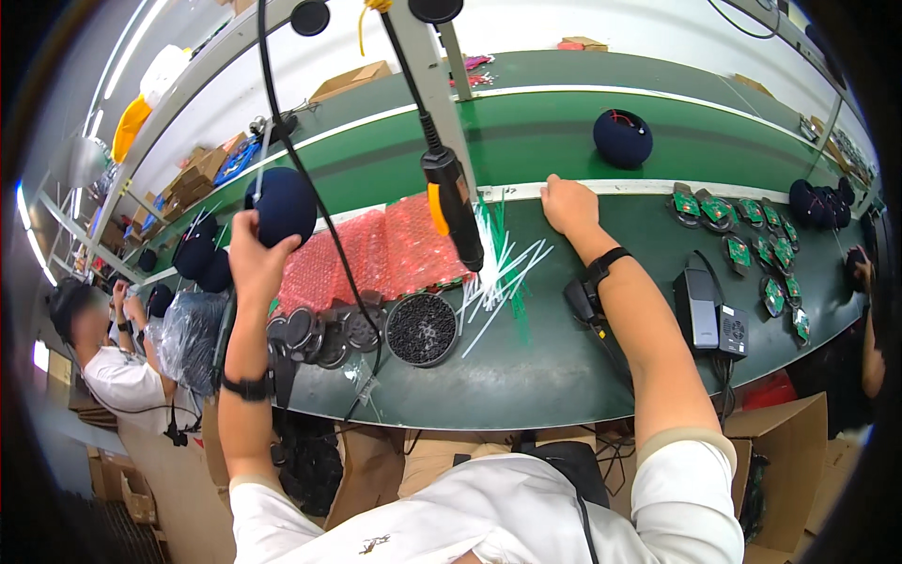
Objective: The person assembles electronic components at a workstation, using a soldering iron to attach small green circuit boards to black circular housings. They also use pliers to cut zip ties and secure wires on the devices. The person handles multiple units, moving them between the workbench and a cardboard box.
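Note:
My left hand is closed on a navy blue ball-shaped shell, raised above the left end of the bench by the conveyor. My right hand is closed at the white rail along the green conveyor belt; whatever its fingers hold, if anything, is hidden. On the belt, beyond that hand, rests another navy ball-shaped shell, its opening showing red wires. Between my hands hangs a black and orange electric screwdriver. Beneath its tip lie white and green thin strips in a loose pile.
Red bubble wrap lies near a round tray of small black parts and black discs. Several green circuit boards and a grey power box sit at right. Cables hang across the left. A person works at far left.

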### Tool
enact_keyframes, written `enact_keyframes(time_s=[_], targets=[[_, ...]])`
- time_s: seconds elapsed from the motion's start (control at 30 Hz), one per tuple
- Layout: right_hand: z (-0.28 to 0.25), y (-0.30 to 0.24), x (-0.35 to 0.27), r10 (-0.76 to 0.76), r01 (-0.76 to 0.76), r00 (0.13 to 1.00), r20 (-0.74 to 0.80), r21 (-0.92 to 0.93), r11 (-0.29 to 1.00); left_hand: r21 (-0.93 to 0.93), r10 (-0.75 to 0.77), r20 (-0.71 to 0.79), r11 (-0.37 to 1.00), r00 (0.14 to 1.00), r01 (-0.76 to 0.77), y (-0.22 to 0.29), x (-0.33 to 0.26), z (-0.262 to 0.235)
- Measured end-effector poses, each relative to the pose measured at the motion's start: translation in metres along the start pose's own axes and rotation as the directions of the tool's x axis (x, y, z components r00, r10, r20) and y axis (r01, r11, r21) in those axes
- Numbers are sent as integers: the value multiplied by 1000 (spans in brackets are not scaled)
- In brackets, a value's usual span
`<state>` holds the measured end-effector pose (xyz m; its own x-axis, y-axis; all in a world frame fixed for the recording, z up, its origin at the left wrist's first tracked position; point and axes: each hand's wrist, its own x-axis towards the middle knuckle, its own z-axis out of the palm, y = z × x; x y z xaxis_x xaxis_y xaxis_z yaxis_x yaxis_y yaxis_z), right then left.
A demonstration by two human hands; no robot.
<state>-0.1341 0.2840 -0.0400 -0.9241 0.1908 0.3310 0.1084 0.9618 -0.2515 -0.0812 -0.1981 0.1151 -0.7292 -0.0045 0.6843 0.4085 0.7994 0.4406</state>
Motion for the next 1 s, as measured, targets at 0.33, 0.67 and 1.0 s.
enact_keyframes(time_s=[0.33,0.67,1.0], targets=[[-59,-4,-39,-102,-25,968,230,490,872,-133,354,423,935,834,-329,147,-182,-75],[-148,-46,-265,-164,-439,879,448,894,92,-356,539,590,842,601,-406,191,-200,20],[-113,-68,-287,65,-207,976,207,978,-7,-474,400,527,871,750,-132,210,-188,62]])
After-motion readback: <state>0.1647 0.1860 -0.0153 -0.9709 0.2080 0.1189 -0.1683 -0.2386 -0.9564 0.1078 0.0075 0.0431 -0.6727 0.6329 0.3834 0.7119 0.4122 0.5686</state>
